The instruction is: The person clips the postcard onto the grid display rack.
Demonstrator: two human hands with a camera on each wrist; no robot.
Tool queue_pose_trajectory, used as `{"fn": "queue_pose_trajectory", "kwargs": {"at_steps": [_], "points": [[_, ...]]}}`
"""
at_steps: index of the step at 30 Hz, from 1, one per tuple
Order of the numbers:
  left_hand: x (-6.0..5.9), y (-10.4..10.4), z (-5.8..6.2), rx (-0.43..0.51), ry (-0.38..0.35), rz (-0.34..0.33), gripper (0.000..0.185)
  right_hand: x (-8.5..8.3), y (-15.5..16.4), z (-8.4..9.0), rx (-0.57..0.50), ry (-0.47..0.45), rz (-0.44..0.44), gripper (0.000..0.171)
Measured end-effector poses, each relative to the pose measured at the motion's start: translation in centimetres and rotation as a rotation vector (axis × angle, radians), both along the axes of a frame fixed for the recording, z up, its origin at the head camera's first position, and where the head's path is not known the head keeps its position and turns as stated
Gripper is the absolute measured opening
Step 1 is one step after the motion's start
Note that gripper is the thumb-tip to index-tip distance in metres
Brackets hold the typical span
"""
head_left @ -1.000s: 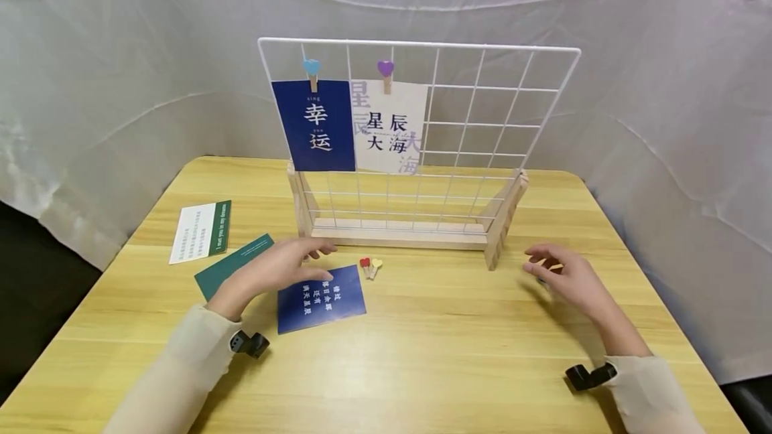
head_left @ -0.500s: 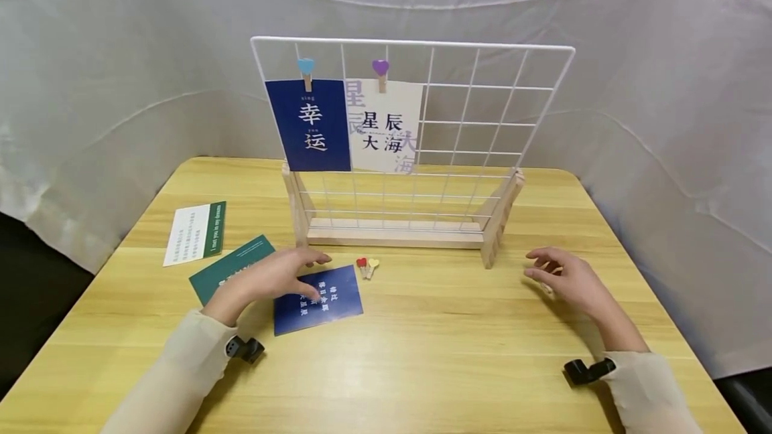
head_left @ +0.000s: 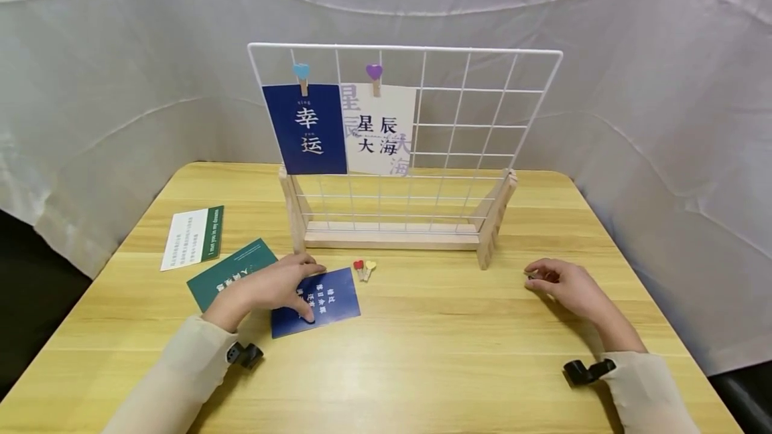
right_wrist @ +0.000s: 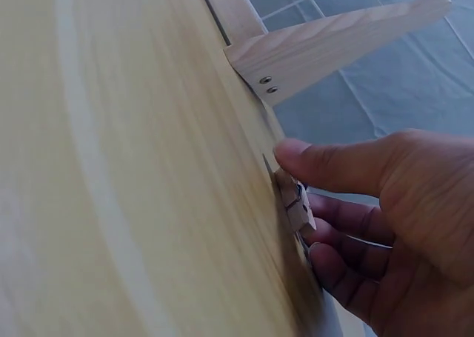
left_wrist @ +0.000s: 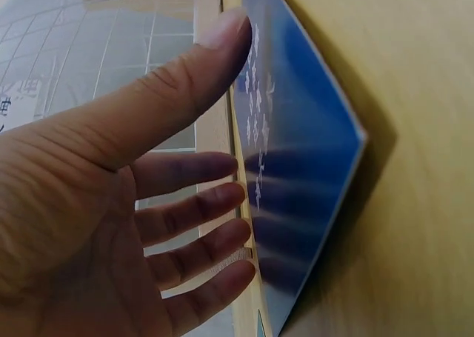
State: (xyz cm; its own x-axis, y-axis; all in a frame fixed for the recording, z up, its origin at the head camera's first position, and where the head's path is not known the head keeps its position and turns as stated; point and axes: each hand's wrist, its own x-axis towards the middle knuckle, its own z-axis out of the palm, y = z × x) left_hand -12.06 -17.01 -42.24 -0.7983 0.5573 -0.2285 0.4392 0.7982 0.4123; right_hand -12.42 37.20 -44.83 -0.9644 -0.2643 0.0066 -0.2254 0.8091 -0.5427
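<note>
On the counter (head_left: 422, 367), well to the left of the wire rack (head_left: 398, 153), a white card (head_left: 191, 238) lies flat, and nearer the rack a green card (head_left: 226, 273) lies at a slant. Just in front of the rack's left wooden foot lies the blue card (head_left: 328, 300), its long axis running from lower left to upper right. The left hand (head_left: 271, 286) rests on that card's left part, fingers (left_wrist: 215, 204) straight and slightly spread, their tips pressing on the printed face while the thumb reaches along the far edge; nothing is pinched. A red peg and a yellow peg (head_left: 364, 268) lie touching each other just beside the blue card's far right corner, between it and the rack's base.

Up on the rack hang a dark blue card (head_left: 304, 129) under a blue heart peg and, overlapping it to the right, a white card under a purple heart peg; the squares farther right show only wire.

In front of the rack's right foot, the right hand (head_left: 567, 283) sits low on the counter, thumb and curled fingers pinching a small wooden clothespin (right_wrist: 295, 204) against the wood. This hand is the one nearer the rack's open squares, and nothing stands between them.
</note>
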Motion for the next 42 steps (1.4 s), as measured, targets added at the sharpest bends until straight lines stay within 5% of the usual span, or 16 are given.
{"fn": "queue_pose_trajectory", "kwargs": {"at_steps": [12, 42], "points": [[0.92, 0.68, 0.02, -0.055, 0.027, 0.015, 0.108, -0.01, 0.0, -0.05, 0.031, -0.02, -0.011, 0.026], [0.44, -0.06, 0.03, -0.003, -0.003, -0.007, 0.095, 0.03, -0.37, -0.12, 0.057, 0.049, -0.014, 0.018]]}}
